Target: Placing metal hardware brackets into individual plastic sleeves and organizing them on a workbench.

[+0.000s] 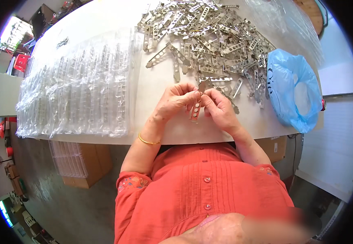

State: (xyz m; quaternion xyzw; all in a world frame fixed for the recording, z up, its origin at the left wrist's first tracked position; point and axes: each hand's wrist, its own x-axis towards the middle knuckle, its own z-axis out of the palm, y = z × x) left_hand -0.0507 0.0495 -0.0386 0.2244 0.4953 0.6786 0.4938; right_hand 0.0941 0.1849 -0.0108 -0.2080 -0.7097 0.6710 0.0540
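Between my two hands, just above the table's near part, is a flat metal strip point(195, 110) with a row of round holes. My left hand point(176, 99) pinches it near its upper end, thumb against fingers. From the other side my right hand point(220, 109) closes its fingertips on the same end, where a wider metal piece point(203, 85) sticks up. How the parts join there is hidden by my fingers. A large heap of similar perforated metal strips point(213, 36) lies just beyond my hands, with some loose ones at its near edge.
Left of my hands, clear plastic trays point(79, 89) under crinkled film hold rows of metal pieces. A blue plastic bag point(280, 91) stands open at the right. Clear plastic sheeting point(282, 20) lies at the far right. Below the table's edge are cardboard boxes point(97, 160).
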